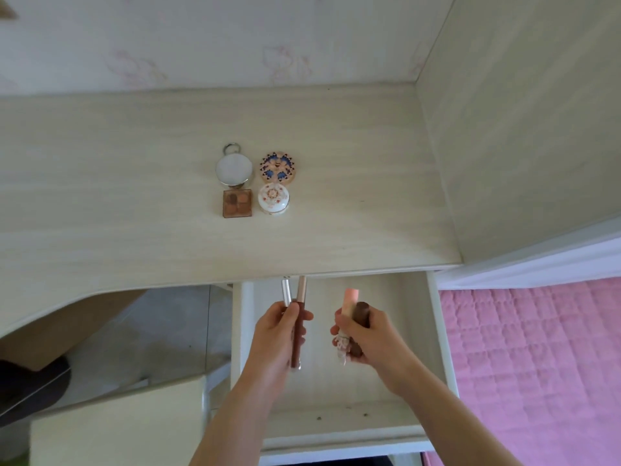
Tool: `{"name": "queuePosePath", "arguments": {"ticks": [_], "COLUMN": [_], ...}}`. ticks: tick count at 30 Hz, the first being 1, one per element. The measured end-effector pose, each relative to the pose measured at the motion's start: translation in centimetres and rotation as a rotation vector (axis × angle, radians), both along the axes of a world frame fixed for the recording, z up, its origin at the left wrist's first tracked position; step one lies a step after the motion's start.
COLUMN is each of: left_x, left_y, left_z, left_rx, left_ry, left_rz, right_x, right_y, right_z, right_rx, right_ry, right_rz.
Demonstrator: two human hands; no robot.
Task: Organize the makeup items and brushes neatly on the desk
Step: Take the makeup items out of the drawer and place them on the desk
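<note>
Both hands are over an open drawer (336, 391) that is pulled out from under the near edge of the worktop (134, 196).

The left hand (274, 334) has its fingers curled round two slim tubes held side by side: a silver-capped tube (286, 292) on the left and a brown tube with a pale pink cap (299, 317) on the right. Both point away from the person, their caps reaching almost to the worktop's near edge.

The right hand (364, 332) grips two thicker sticks together: a pink-topped stick (349, 301) on the left and a dark brown stick (361, 312) touching it on the right. Their far ends stand clear above the fingers; a pale patterned lower end shows below the palm. The two hands are near each other but apart.

Four items sit on the worktop, well beyond the hands, in a tight two-by-two group. Far left: a round white compact with a metal ring (233, 168). Far right: a round patterned compact in blue and peach (278, 168). Near left: a square brown eyeshadow palette (237, 203), just touching the white compact. Near right: a white domed jar with red ornament (274, 198).

A pink quilted bed cover (537, 348) lies to the right of the drawer.
</note>
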State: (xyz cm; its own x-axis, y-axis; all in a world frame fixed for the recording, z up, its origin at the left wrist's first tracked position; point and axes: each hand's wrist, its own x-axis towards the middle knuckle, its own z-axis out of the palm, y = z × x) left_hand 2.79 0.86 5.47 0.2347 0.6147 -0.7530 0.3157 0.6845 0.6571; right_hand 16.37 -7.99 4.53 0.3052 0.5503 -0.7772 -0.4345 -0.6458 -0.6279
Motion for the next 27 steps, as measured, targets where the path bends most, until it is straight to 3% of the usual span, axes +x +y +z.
{"name": "queuePosePath", "arguments": {"ticks": [9,17,27], "left_x": [5.5,12.1,17.8], "left_y": [4.9,11.1,16.5], "left_z": [2.9,1.7,-1.8], "left_rx": [0.147,0.227,0.410], "left_ry": [-0.052,-0.007,0.280], "left_rz": [0.029,-0.030,-0.178], "right_x": [4.6,9.4,14.1], "right_y": [6.5,13.3,19.8], "right_z": [3.4,3.5,0.7], "right_rx": [0.085,0.075,-0.056], "right_ry": [-0.145,-0.273,-0.262], "right_rz": [0.071,0.148,0.199]}}
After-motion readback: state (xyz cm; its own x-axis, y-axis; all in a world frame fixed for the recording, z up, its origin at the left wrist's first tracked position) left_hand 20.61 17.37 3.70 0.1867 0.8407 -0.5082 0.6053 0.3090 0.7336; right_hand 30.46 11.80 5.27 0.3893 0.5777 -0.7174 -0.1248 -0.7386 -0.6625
